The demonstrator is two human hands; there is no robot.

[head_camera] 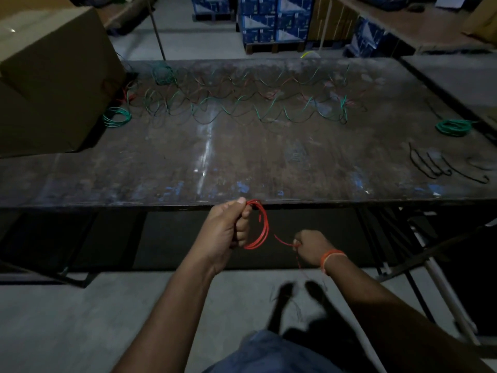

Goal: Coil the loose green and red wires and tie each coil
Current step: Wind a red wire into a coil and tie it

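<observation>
Hands work just off the near edge of the table (107,179) in the head view. The left hand (228,227) grips a red wire coil (259,230), fingers curled round the bundled turns, seemingly so the loops stay gathered while more wire is laid on. The right hand (309,247) pinches the red wire's free tail (282,241), which runs from the coil and then drops toward the floor; keeping it taut probably feeds each turn evenly.

Farther back, loose green and red wires (242,103) sprawl across the table, with green coils (117,117) at its left and right sides. Blue cartons (274,20) stand beyond; their printing is too dim and small to read.
</observation>
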